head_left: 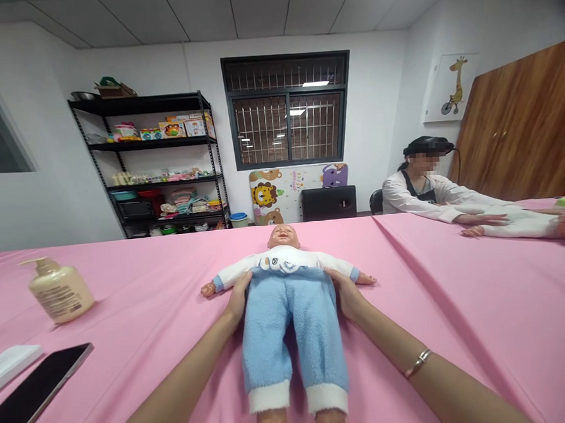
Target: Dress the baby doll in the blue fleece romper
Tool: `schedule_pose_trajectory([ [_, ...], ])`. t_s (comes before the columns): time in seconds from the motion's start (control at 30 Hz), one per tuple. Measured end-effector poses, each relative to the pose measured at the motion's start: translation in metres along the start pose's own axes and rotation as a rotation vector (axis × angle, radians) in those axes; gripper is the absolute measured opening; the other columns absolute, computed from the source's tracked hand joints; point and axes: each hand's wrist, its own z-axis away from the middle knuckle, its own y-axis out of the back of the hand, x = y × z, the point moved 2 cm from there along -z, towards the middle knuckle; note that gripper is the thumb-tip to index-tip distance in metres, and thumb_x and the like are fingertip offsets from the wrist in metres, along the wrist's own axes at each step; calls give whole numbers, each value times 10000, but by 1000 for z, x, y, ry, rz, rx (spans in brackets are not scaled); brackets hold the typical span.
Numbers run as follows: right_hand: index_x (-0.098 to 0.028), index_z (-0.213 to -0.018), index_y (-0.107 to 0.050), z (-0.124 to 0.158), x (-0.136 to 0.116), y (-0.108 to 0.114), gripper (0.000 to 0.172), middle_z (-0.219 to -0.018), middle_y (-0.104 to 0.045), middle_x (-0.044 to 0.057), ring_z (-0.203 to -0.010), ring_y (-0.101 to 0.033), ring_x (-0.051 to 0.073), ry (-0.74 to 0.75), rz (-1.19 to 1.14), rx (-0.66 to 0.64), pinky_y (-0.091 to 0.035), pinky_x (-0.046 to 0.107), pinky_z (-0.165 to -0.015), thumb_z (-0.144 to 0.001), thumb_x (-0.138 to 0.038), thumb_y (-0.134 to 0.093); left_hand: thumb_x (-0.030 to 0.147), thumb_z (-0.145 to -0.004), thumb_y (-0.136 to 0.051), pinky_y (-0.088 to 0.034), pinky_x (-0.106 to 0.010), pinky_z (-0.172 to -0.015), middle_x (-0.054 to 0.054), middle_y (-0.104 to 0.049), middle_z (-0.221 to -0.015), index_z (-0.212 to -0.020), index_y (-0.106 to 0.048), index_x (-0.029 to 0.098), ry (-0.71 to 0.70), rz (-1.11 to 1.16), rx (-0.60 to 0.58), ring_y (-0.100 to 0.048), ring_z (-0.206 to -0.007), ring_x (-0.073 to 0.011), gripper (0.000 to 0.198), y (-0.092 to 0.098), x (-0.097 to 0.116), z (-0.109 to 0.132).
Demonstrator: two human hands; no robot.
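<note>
A baby doll point(284, 238) lies on its back on the pink-covered table, head away from me and arms spread. It wears a white top point(308, 259) with blue cuffs and a printed animal design. Fluffy light-blue pants point(269, 319) with white ankle cuffs cover its legs, and its feet reach the bottom edge of the view. At the waistband's left side, my left hand point(239, 296) grips the fabric, its fingers partly hidden. On the opposite side my right hand point(348, 291) holds the waistband, a silver bangle on that forearm.
To the left on the pink cloth point(145, 294) stand a beige pump bottle point(62, 292), a dark phone point(39, 395) and a white flat case point(11, 364). Across at right, a person point(418, 185) handles another doll point(524, 227). Shelves point(151, 142) stand behind.
</note>
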Motion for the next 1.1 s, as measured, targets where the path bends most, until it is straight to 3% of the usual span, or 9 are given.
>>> schedule_pose_trajectory([
  [0.07,-47,-983,-575,2,-4,-1,560,-975,-590,77,-828,-543,68,-89,45,-75,-410,158,-750,-639,-489,-543,529,-706,-503,-395,-247,-969,-85,-500,-1205,-1089,-508,105,18,-73,-7,-493,-1089,-147,571,-1,1,1],
  [0.2,-61,-862,-563,7,-13,-3,475,-862,-578,47,-698,-454,7,53,345,-116,-336,109,-652,-631,-476,-555,456,-659,-603,-383,-243,-987,-66,-499,-1211,-1131,-497,124,-8,-161,-19,-487,-1110,-142,588,4,-2,-4],
  [0.3,-75,-780,-508,10,-13,-4,387,-774,-542,23,-668,-408,-8,192,492,4,-311,106,-646,-697,-452,-493,482,-669,-585,-364,-249,-1002,-62,-493,-1222,-1148,-524,125,-9,-191,-74,-475,-1130,-149,600,8,-5,-8],
  [0.43,-106,-828,-483,15,-7,-5,351,-782,-515,23,-701,-405,8,398,569,220,-339,129,-694,-764,-445,-417,554,-641,-577,-422,-250,-833,-90,-582,-1070,-978,-611,87,102,-225,-129,-546,-949,-163,577,10,-6,-9],
  [0.57,-120,-938,-488,15,-1,-7,356,-905,-527,53,-841,-464,39,508,578,197,-396,166,-799,-788,-428,-392,537,-597,-608,-416,-233,-785,-110,-570,-1090,-947,-611,62,148,-177,-141,-544,-919,-160,590,9,-5,-6],
  [0.77,-155,-1160,-446,17,-8,-8,495,-1091,-498,63,-1022,-467,72,457,618,75,-388,237,-958,-780,-470,-415,383,-625,-598,-414,-220,-849,-68,-578,-1056,-984,-559,95,-9,-140,-69,-542,-943,-137,461,6,-2,-7],
  [0.9,-156,-965,-563,21,-17,-11,353,-1068,-511,41,-1028,-456,63,478,666,-32,-375,203,-945,-779,-423,-427,306,-614,-570,-414,-182,-789,-33,-593,-877,-828,-543,96,-100,-198,-3,-531,-838,-96,301,0,6,-5],
  [1.0,-128,-848,-554,22,-18,-11,233,-915,-542,34,-881,-467,39,480,690,14,-373,160,-818,-761,-296,-418,230,-609,-508,-405,-170,-781,-22,-575,-836,-757,-528,98,-191,-279,24,-513,-813,-79,200,-4,12,0],
  [1.1,-124,-834,-534,24,-18,-12,195,-865,-544,24,-846,-466,29,481,656,73,-357,144,-802,-743,-225,-394,166,-599,-458,-393,-168,-835,-22,-571,-925,-749,-515,104,-269,-335,74,-513,-898,-83,171,-6,14,4],
])
